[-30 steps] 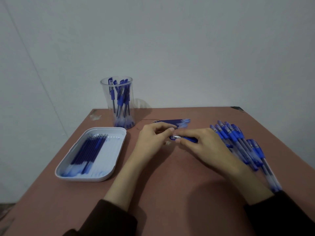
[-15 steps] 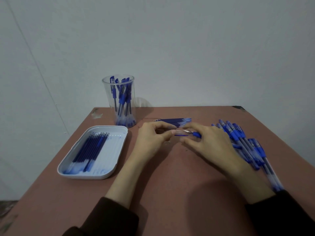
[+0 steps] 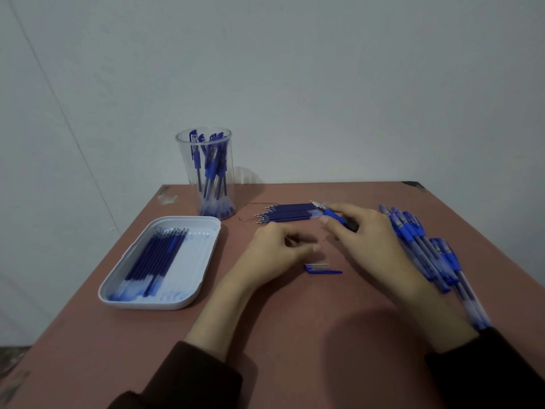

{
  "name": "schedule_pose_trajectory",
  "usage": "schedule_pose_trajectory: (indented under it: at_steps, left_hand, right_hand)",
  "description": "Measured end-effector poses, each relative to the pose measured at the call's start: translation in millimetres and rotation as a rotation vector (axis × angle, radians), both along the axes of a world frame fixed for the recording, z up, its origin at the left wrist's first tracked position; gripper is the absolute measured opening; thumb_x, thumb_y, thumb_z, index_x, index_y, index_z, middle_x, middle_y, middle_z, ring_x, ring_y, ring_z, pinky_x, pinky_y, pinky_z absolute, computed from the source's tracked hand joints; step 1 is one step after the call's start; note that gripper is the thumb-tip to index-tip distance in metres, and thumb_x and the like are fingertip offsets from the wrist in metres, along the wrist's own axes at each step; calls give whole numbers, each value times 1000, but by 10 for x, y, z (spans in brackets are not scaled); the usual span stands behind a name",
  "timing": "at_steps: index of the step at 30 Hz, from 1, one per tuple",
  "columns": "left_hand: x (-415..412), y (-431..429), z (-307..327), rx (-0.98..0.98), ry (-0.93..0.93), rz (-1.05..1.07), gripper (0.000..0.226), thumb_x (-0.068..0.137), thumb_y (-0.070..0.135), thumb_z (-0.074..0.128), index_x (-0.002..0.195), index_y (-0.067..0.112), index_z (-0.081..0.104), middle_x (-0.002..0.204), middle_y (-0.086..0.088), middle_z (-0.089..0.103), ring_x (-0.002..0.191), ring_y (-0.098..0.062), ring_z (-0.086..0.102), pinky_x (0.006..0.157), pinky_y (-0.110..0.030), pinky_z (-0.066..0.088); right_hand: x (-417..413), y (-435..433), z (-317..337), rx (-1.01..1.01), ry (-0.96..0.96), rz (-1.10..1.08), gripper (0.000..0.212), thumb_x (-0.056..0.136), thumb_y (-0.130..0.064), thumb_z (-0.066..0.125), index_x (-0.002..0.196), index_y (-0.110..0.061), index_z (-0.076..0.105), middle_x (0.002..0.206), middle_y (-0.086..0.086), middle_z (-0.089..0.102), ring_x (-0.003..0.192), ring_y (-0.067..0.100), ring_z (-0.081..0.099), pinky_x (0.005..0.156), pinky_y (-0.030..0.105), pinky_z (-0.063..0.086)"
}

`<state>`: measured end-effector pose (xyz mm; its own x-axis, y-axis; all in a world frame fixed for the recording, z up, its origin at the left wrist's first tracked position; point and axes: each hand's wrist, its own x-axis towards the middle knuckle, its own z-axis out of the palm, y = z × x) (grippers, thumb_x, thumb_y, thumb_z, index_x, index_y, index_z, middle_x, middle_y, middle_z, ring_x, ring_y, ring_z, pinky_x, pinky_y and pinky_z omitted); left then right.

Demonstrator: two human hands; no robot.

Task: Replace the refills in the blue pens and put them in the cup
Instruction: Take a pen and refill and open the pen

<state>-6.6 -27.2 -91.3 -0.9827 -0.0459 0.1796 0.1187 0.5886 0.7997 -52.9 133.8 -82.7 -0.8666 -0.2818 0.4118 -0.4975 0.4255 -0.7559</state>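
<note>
My right hand [image 3: 364, 234] holds a blue pen [image 3: 330, 213] with its bare tip pointing to the far left, over a row of blue refills [image 3: 290, 216] lying on the table. My left hand [image 3: 275, 252] hovers just left of it with fingers loosely curled and nothing visible in them. A blue pen cap [image 3: 323, 269] lies on the table between the hands. A clear cup [image 3: 208, 172] with several blue pens stands at the back left. A pile of blue pens [image 3: 421, 246] lies under my right forearm.
A white tray [image 3: 188, 296] with several refills sits at the left, near the table's left edge. The brown table [image 3: 295, 335] meets a pale wall at the back. Dark sleeves cover both forearms at the bottom.
The cap has come off the pen and now lies on the table. My hands have separated; the right one moved back and right with the uncapped pen.
</note>
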Motion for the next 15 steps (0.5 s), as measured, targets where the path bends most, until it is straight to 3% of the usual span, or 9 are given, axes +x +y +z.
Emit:
schedule_pose_trajectory:
  at_steps: [3,5,7,10,12,15]
  left_hand:
    - [-11,21,25,552,35,1,19,86,17,67,104,17,72,102,-5,73,99,-17,66,97,-37,46]
    - [16,41,66,784,16,-67,22,87,17,64,108,13,71,110,-9,70,107,-24,63,103,-45,40]
    - [31,59,96,897,-8,-115,24,83,23,65,103,13,73,108,-8,71,101,-22,66,104,-43,41]
    - [52,89,123,967,-19,-113,23,84,21,59,102,11,70,99,-4,72,77,-13,67,84,-25,50]
    - [50,104,122,1018,-17,-98,17,87,17,58,93,13,73,91,-2,73,84,-13,66,84,-24,50]
    - [35,118,131,1103,30,-45,15,74,19,67,83,10,75,86,-5,70,90,-17,64,91,-31,49]
  right_hand:
    - [44,-27,62,-195,-273,180,13,91,-26,60,93,-19,70,65,5,64,50,12,51,51,26,41]
    - [91,-52,100,-302,-457,292,20,93,-26,55,91,-13,71,61,10,58,44,12,39,47,26,29]
    - [138,-87,127,-361,-602,379,27,95,-26,51,97,-3,65,59,11,54,40,11,33,43,23,24]
    - [177,-119,139,-425,-696,465,31,94,-27,50,103,2,59,58,9,51,40,9,30,40,20,19]
    - [192,-132,143,-447,-673,456,31,93,-27,52,98,2,60,58,9,49,39,8,28,39,19,20]
    - [212,-172,111,-457,-543,390,23,91,-26,57,85,-7,68,57,8,47,42,9,27,44,22,21]
